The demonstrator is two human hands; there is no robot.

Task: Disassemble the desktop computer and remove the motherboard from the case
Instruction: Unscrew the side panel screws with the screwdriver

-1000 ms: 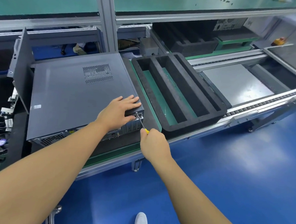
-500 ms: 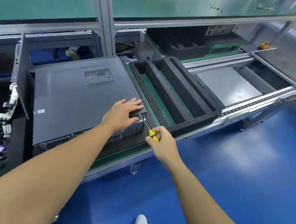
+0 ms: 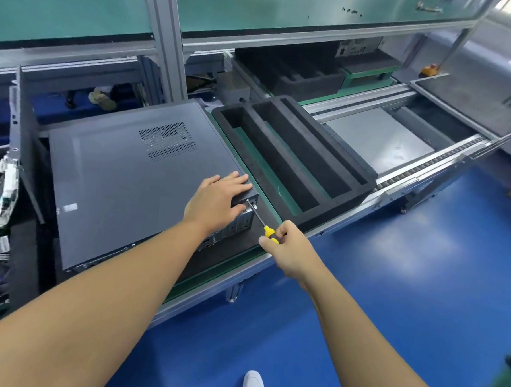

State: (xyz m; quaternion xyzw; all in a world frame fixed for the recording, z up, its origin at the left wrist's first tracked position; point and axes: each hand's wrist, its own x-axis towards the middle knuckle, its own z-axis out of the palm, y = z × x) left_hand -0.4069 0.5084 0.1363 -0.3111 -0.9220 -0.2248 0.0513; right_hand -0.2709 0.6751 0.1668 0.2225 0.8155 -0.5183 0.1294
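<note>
Right hand [image 3: 292, 251] further back on screwdriver [image 3: 268, 232]

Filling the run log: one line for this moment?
left hand: flat on computer case | right hand: grips yellow screwdriver, tip at case rear corner | case: closed

factory assembly line; roller conveyor [image 3: 421, 169]; foam tray [image 3: 295, 154]; aluminium frame [image 3: 164, 40]

Bright overhead light; floor [image 3: 422, 261] glare; edges warped, slightly soft
</note>
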